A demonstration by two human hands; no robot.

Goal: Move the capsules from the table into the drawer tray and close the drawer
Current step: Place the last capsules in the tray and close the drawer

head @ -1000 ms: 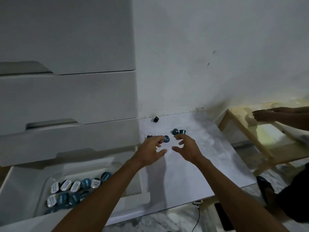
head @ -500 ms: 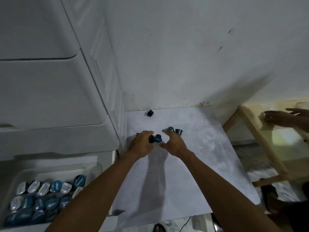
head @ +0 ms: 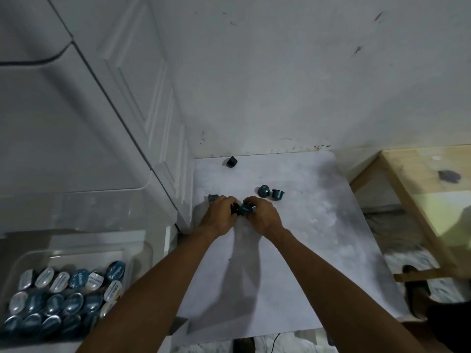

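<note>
Capsules (head: 270, 192) scattered mid-worktop (head: 305, 250); pickup step in hand. Left grip (head: 220, 215) pinching a dark capsule (head: 235, 208), right grip (head: 262, 215) pinching a teal capsule (head: 246, 208). Next: carry toward seven o'clock, into drawer tray (head: 142, 253).

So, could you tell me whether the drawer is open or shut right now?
Open: the drawer is pulled out at lower left, and its tray of capsules shows from above.

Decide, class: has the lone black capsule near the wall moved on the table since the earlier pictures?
No. The black capsule lies at the table's far edge by the wall, beside the cabinet corner, as before; only the camera shifted.
</note>
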